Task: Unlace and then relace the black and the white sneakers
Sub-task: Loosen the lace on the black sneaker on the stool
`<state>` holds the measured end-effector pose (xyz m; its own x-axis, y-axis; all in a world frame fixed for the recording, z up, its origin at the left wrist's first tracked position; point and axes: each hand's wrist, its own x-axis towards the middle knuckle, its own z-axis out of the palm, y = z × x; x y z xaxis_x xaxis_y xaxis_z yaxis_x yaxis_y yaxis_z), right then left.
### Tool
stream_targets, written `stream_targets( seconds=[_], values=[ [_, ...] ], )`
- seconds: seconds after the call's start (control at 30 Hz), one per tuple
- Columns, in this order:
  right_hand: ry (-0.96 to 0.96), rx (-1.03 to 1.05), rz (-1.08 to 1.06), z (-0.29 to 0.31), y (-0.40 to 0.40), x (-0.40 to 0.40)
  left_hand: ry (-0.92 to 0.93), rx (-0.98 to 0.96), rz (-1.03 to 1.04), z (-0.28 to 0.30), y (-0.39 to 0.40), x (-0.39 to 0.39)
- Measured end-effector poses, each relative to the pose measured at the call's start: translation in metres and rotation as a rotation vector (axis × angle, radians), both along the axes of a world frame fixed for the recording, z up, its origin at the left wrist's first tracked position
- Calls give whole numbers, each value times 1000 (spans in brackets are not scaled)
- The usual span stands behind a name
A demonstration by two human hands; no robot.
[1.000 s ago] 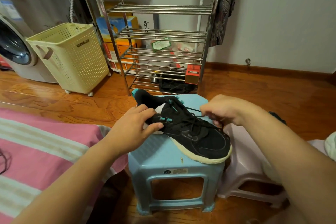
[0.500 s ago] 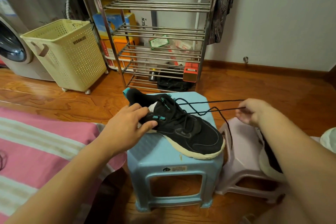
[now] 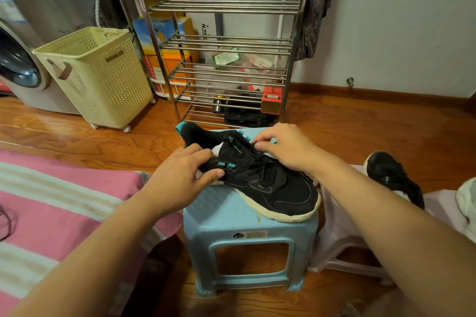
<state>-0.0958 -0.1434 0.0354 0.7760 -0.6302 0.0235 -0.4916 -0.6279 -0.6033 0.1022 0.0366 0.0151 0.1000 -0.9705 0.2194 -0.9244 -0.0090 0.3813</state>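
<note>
Nearest, at six o'clock, stood a light blue plastic stool (image 3: pixel 247 216), and on its seat lay the black sneaker (image 3: pixel 260 180), toe pointing toward four o'clock, heel toward eleven, its cream sole overhanging the stool's right edge. The left hand (image 3: pixel 180 177) came in from seven o'clock and gripped the sneaker's collar, thumb pressed against the side by the teal eyelets and fingers curled over the opening. The right hand (image 3: pixel 280 147) came in from four o'clock and sat over the upper eyelets, its fingertips bent down onto the black lace (image 3: pixel 260 162); they appeared to pinch it, though the lace beneath them was hard to make out. At three o'clock a pale pink stool (image 3: pixel 342 237) stood just beside the blue one, with a second black sneaker (image 3: pixel 394 175) above it and part of a white sneaker (image 3: pixel 466 198) at the frame's edge. At nine o'clock lay a pink striped bedcover (image 3: pixel 59 203). Farther off, at twelve o'clock, a steel shoe rack (image 3: pixel 224 59) stood against the wall on the wooden floor (image 3: pixel 360 126), a cream laundry basket (image 3: pixel 98 72) at ten o'clock beside it, and a washing machine (image 3: pixel 18 67) beyond that.
</note>
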Motion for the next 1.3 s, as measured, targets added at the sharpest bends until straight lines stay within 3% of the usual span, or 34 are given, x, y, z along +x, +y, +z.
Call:
stream_targets(
  seconds=[0.1,0.17,0.23,0.37,0.47,0.67,0.8,1.03,1.3],
  values=[
    [-130,-4,-487,-8,-36,-19,10,-12,7,0,2,-2],
    [25,-33,-716,-11,-54,-40,9,-15,10,0,3,-3],
    [260,-123,-596,-7,-53,-48,-7,-17,29,0,2,-4],
    [-72,-151,-41,20,8,-31,-38,-44,93,-3,-2,-10],
    [-64,-245,191,16,42,-21,-55,-72,110,-5,-4,-16],
    [-76,-371,146,20,22,-27,-25,-33,77,-3,1,-14],
    [-103,-272,254,19,35,-25,-35,-43,97,-4,-1,-16],
    [-84,-525,229,13,51,-8,-48,-11,97,0,-4,-17],
    [-107,-837,440,11,28,-22,-46,32,124,7,0,-9]
  ],
)
